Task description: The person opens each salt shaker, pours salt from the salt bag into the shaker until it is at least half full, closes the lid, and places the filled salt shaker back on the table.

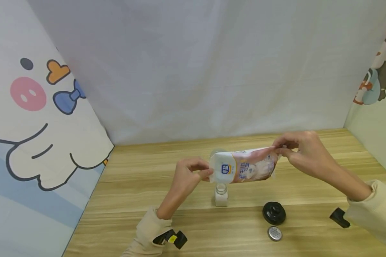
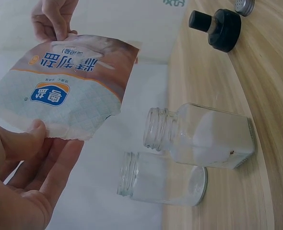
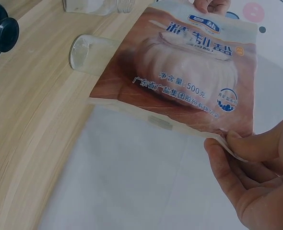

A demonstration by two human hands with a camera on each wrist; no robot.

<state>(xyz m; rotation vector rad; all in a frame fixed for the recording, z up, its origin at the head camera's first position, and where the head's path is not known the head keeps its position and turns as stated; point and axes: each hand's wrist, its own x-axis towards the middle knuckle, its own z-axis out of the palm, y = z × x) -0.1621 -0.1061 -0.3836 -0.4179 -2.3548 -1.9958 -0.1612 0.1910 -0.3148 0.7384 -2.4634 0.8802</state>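
Both hands hold a salt packet (image 1: 241, 166) up in the air, its printed front showing. My left hand (image 1: 191, 175) pinches the pale end between thumb and fingers. At the brown end, a corner is pinched by my right hand (image 1: 303, 151). Below the packet's left part stands a small square glass jar (image 2: 213, 136) without a lid, partly filled with white grains. A round glass jar (image 2: 165, 179), also lidless, is behind it, with some white at its base; in the head view the packet hides most of it.
A black knobbed lid (image 1: 274, 213) lies on the wooden table (image 1: 125, 200) to the right of the jars. Nearer the front is a small silver shaker cap (image 1: 275, 233) with holes. Grey cloth (image 1: 212, 71) hangs behind the table, with printed cartoon panels at both sides.
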